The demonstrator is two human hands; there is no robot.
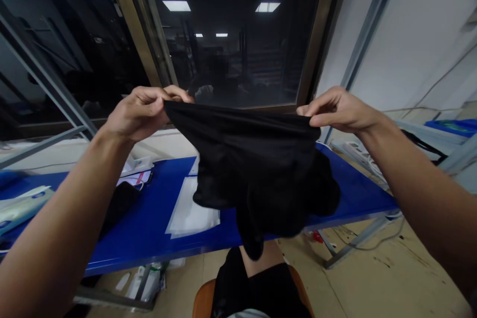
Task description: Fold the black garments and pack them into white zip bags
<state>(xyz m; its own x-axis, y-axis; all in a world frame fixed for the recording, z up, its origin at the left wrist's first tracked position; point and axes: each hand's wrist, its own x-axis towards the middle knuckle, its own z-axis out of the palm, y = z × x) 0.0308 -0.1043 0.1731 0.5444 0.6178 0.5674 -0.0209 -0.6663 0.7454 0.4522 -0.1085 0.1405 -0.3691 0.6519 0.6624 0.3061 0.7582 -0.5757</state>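
A piece of black cloth [257,159] hangs in the air above the blue table, its top edge stretched nearly level between my two hands. My left hand [149,109] pinches the upper left corner between thumb and fingers. At the upper right corner, my right hand [335,109] pinches the same edge. The lower part of the cloth droops in loose folds, and one narrow piece dangles past the table's front edge. White sheets or flat bags [192,208] lie on the table, partly behind the cloth.
On the blue table [156,238], a phone [136,178] and a dark object [121,201] lie left of the white sheets. A soft packet [24,208] is at far left. A window [242,59] stands behind. Metal frame posts rise at both sides.
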